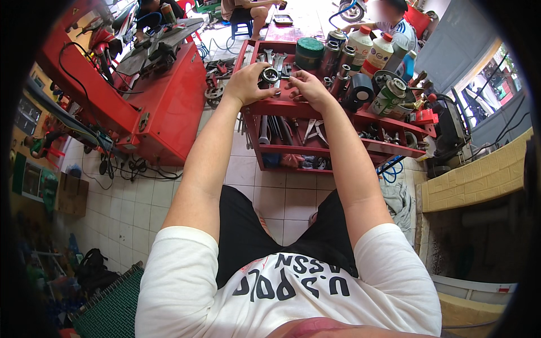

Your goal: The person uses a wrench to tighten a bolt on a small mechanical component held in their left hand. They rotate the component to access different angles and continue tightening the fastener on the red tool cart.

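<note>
Over the top of a red tool cart, my left hand is closed around a round black part with a pale ring. My right hand is just to the right, thumb and fingers pinched together near a small dark piece. Whether the fingers really grip that piece is too small to make out. Spanners lie in the tray just beyond both hands. A green round tub stands behind my right hand.
Bottles, spray cans and metal sockets crowd the cart's right side. Pliers lie on its lower shelf. A large red machine stands left. Two people are beyond the cart, one seated on a blue stool.
</note>
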Action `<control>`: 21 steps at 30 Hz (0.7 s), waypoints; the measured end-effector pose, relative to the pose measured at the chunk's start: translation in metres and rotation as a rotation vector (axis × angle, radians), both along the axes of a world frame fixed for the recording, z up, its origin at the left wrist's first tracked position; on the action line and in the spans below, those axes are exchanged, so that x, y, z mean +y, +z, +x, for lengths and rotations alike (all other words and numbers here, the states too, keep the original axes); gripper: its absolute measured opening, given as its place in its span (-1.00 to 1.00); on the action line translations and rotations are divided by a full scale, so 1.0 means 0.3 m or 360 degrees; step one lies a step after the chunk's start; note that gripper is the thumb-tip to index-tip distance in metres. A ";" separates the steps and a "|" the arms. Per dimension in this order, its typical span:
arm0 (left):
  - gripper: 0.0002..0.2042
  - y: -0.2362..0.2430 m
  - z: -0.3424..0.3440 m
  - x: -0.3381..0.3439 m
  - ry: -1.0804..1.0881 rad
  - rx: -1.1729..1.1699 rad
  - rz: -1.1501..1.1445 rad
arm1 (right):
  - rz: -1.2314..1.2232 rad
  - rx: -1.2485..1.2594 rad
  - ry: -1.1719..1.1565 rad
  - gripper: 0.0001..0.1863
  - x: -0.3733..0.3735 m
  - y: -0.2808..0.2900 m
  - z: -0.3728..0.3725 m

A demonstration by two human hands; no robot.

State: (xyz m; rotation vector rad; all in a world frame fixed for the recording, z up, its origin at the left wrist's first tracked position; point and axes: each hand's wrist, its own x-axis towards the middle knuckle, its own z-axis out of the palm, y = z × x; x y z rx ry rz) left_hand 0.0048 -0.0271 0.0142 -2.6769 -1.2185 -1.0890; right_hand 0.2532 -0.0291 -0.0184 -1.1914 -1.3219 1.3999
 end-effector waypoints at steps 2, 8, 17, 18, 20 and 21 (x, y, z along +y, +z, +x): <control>-0.23 -0.004 0.002 0.006 -0.0019 -0.0005 0.0027 | 0.0038 -0.0039 0.0035 -0.71 0.009 -0.006 0.000; -0.25 -0.005 0.006 0.006 -0.0072 -0.0005 0.0059 | 0.0119 -0.0096 0.0121 -0.62 0.015 -0.010 -0.014; -0.28 -0.005 -0.001 0.003 -0.0062 -0.0002 0.0050 | -0.0045 -0.0070 0.0095 -0.62 -0.020 0.035 -0.014; -0.28 -0.004 0.001 0.002 -0.0067 -0.0005 0.0049 | -0.0041 -0.0052 0.0101 -0.62 -0.014 0.026 -0.007; -0.28 -0.002 0.006 0.001 -0.0071 -0.0005 0.0041 | -0.0018 -0.0045 0.0115 -0.63 0.001 0.008 -0.004; -0.29 0.000 0.008 0.000 -0.0072 -0.0002 0.0033 | 0.0000 -0.0057 0.0120 -0.65 0.013 0.000 -0.006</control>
